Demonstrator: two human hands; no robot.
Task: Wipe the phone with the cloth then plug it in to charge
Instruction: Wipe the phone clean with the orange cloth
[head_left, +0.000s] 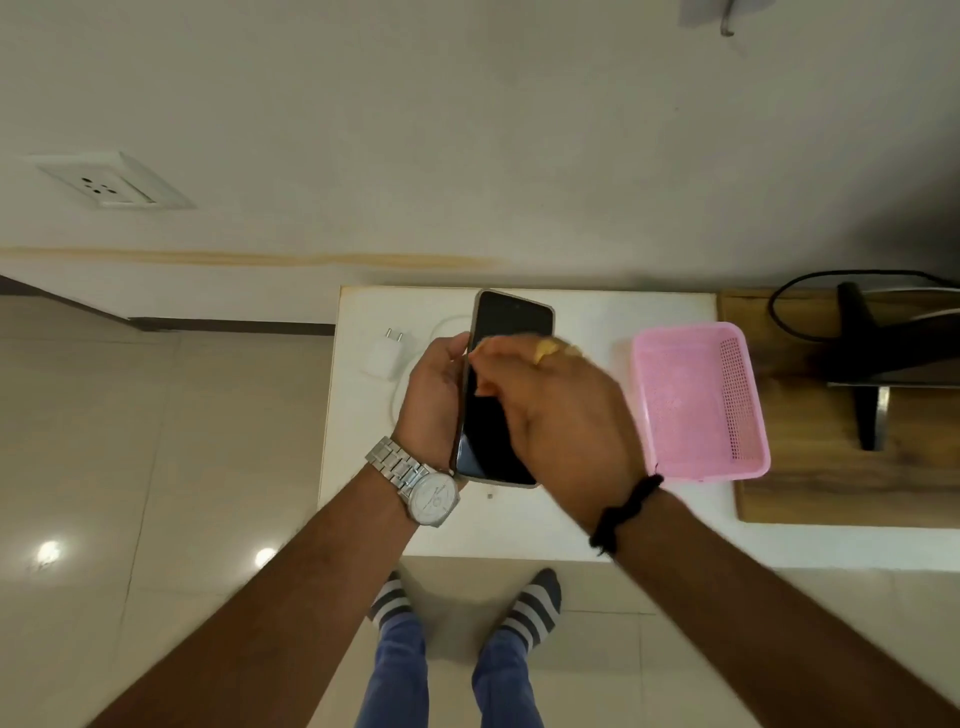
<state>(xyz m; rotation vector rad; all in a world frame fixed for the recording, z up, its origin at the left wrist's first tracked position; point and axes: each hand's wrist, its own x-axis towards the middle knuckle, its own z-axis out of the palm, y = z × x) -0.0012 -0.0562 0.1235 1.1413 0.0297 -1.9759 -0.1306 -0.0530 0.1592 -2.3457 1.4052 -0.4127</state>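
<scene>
Fingers (457, 345) of your left hand (434, 400) curl round the phone's (511, 322) left edge, holding it above the white tabletop (587, 312), screen up, long axis running away from you, top end toward the wall. Your right hand (563, 410) lies blurred across the screen, fingers bunched (I cannot tell what they hold). A white charger (384, 356) lies on the tabletop just left; a pink basket (698, 395) sits right.
</scene>
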